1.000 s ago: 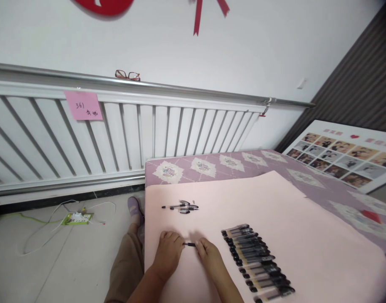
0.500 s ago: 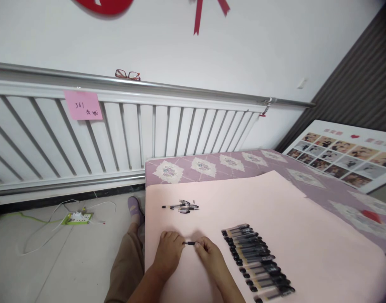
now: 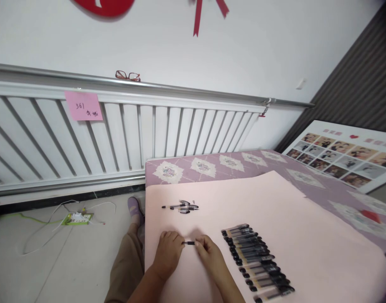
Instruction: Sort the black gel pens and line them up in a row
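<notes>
Between my two hands is a pen [image 3: 190, 243], its dark grip section showing in the gap. My left hand [image 3: 169, 251] is closed around its left part, and the fingers of my right hand [image 3: 208, 251] pinch its right end. Both ends are hidden in my fingers. Beyond my hands lies a small group of loose pen parts and caps [image 3: 182, 206]. To the right, a long row of capped black pens [image 3: 256, 256] lies side by side on the pink sheet [image 3: 268, 198].
The sheet covers a bed or table with a purple patterned cloth [image 3: 205, 166]. A white radiator [image 3: 167, 130] runs along the wall, with glasses [image 3: 127, 75] on its pipe. At right leans a photo board [image 3: 341, 153]. A power strip [image 3: 78, 217] with cables lies on the floor.
</notes>
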Demonstrator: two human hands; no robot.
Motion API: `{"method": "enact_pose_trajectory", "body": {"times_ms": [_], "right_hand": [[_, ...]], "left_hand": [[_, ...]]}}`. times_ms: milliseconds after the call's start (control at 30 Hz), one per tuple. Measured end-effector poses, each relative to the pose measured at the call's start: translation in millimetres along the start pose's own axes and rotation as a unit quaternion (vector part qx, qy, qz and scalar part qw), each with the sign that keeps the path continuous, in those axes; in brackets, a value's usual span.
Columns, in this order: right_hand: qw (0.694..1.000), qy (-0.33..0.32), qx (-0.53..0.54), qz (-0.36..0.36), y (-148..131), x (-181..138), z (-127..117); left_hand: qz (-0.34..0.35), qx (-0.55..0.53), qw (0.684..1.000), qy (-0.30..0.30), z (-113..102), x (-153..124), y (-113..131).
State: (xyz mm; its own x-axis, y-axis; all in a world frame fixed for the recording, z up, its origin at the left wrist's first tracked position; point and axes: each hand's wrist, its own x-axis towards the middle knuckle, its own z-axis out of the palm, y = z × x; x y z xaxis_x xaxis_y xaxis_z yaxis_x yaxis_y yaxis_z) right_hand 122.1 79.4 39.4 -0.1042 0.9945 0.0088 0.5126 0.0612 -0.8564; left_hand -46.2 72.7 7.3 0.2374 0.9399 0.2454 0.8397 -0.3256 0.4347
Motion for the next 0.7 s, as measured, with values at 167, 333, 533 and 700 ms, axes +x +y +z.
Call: {"method": "enact_pose_trajectory", "body": {"times_ms": [167, 333, 533, 700], "right_hand": [[0.999, 0.006, -0.042, 0.001, 4, 2, 3], [0.996, 0.027, -0.090, 0.008, 9, 4, 9], [0.995, 0.032, -0.093, 0.016, 7, 2, 8], [0.997, 0.045, -0.051, 0.031, 1, 0, -1]], "left_hand": [[0.001, -0.003, 1.000, -0.003, -2, 0, 1], [0.005, -0.003, 1.000, -0.007, -3, 0, 1], [0.005, -0.005, 1.000, -0.010, -4, 0, 2], [-0.005, -0.011, 1.000, -0.003, -5, 0, 3]]}}
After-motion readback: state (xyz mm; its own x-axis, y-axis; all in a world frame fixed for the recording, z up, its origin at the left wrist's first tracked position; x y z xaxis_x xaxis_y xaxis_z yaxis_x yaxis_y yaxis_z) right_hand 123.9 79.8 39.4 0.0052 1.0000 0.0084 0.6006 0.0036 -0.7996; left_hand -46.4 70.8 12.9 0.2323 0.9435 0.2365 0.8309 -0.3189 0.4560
